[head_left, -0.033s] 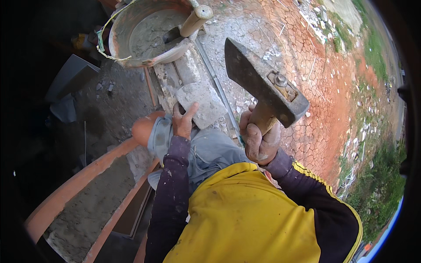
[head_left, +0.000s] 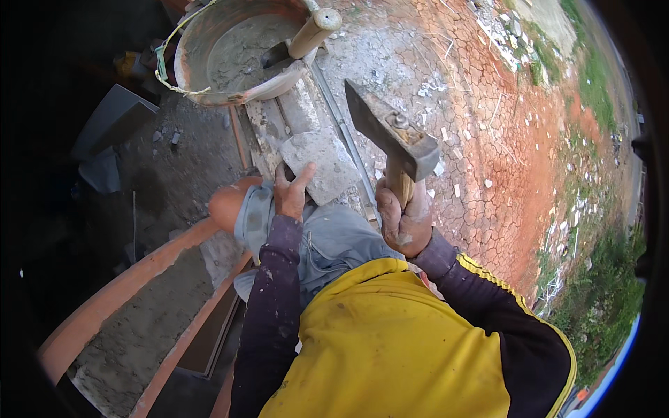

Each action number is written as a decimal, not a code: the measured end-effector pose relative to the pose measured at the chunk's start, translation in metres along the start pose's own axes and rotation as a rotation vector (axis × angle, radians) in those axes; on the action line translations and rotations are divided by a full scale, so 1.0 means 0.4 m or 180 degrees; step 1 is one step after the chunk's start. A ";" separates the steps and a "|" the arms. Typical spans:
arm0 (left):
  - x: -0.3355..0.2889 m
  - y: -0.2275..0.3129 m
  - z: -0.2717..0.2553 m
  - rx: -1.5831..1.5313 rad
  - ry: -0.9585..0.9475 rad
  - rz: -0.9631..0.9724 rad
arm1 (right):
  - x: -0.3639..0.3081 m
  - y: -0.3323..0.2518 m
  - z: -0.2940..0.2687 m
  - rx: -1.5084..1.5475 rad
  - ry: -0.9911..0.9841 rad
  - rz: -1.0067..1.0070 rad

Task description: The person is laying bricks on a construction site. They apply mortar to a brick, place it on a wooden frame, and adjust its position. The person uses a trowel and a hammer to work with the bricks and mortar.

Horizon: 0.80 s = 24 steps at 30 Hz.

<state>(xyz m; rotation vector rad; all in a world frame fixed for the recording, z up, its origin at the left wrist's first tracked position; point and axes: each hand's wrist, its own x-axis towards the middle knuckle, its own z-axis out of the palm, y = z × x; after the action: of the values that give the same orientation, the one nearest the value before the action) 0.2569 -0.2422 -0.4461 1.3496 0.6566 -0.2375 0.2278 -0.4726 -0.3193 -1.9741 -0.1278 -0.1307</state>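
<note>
My right hand (head_left: 410, 224) is wrapped round the wooden handle of a brick hammer (head_left: 391, 134). Its dark steel head, with a wide flat blade on one side and a blunt face on the other, is raised to the right of a rough grey block piece (head_left: 322, 166). That block lies on a narrow mortar-stained ledge beside my thigh. At its left edge, my left hand (head_left: 289, 194) grips it, thumb on top and the other fingers partly hidden along the side. Hammer and block are apart.
Beyond the block stands a bucket (head_left: 275, 90) of wet mortar, with a wooden-handled tool (head_left: 313, 35) resting in it. A metal bar (head_left: 341, 125) runs along the ledge. At lower left is a mortar-filled gap between orange edges (head_left: 132, 292). Cracked red ground (head_left: 481, 188) lies right.
My right hand has brought the hammer left and lower, closer to the block. My left hand and the block have stayed in place.
</note>
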 end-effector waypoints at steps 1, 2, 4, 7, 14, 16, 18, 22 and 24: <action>-0.005 0.000 0.001 -0.0003 0.0012 0.0000 | 0.011 0.022 0.023 -0.0609 -0.0411 0.0306; -0.002 0.005 0.002 -0.0012 0.0025 0.0016 | 0.027 0.047 0.037 -0.1391 -0.1167 0.0775; -0.007 0.014 0.001 0.0151 0.0206 0.0239 | 0.044 0.069 0.042 -0.1038 -0.0893 0.0630; 0.002 0.024 -0.001 0.0182 0.0218 0.0085 | 0.041 0.046 0.002 -0.0482 -0.0760 0.1356; 0.012 0.019 0.007 0.0021 0.0136 0.0131 | 0.035 -0.023 0.008 0.0997 0.0322 0.0091; 0.019 0.022 0.006 -0.0079 0.0106 0.0070 | 0.046 0.022 0.035 -0.1065 -0.0667 0.0694; 0.021 0.029 0.004 -0.0104 0.0120 -0.0124 | 0.050 0.066 0.030 -0.0970 -0.1298 0.1000; -0.007 0.032 0.005 0.0081 0.0159 0.0097 | -0.008 0.050 -0.024 -0.0336 -0.0556 0.0944; 0.001 0.046 0.000 -0.0203 -0.0018 -0.0272 | -0.018 0.020 -0.062 -0.0087 -0.0434 0.0883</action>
<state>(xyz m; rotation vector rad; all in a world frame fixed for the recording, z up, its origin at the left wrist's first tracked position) 0.2668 -0.2379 -0.4311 1.2610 0.7125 -0.2868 0.2209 -0.4987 -0.3181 -2.0064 0.0603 0.1836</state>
